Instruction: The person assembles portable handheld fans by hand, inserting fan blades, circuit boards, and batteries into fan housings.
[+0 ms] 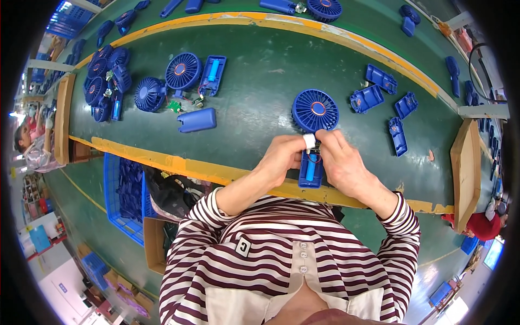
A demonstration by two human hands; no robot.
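A blue handheld fan [316, 110] lies on the green belt [260, 97] in front of me, its round grille pointing away and its open handle [310, 172] toward me, with a light blue battery cell showing inside. My left hand [281, 157], one fingertip wrapped in white tape, grips the handle's left side near the neck. My right hand [341, 160] holds the right side, fingers pinching at the small wired part between grille and handle.
Another open fan [184, 71] with a handle half [213, 75] and a closed blue handle cover [196, 119] lie to the left. A pile of fans [105, 81] sits far left. Several empty blue handle shells [381, 92] lie right. A blue crate [125, 195] stands below the belt.
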